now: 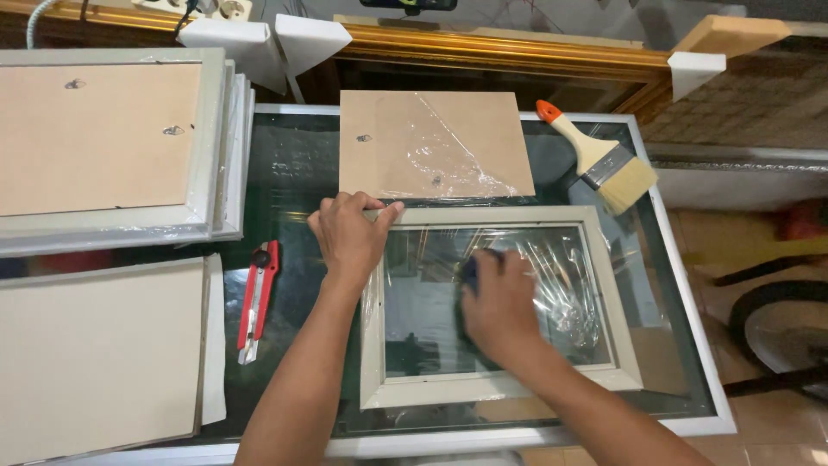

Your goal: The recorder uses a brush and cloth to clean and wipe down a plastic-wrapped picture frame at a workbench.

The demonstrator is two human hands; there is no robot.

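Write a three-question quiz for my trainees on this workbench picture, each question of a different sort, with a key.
1. True or false: the left hand presses the top left corner of the pale picture frame.
2. Which tool lies left of the frame? A: red utility knife B: scissors C: hammer
3. Fill in: the paintbrush has an ______ handle tip.

Key:
1. True.
2. A.
3. Orange.

The right hand rests on the frame's glass over something dark; what it is cannot be told.
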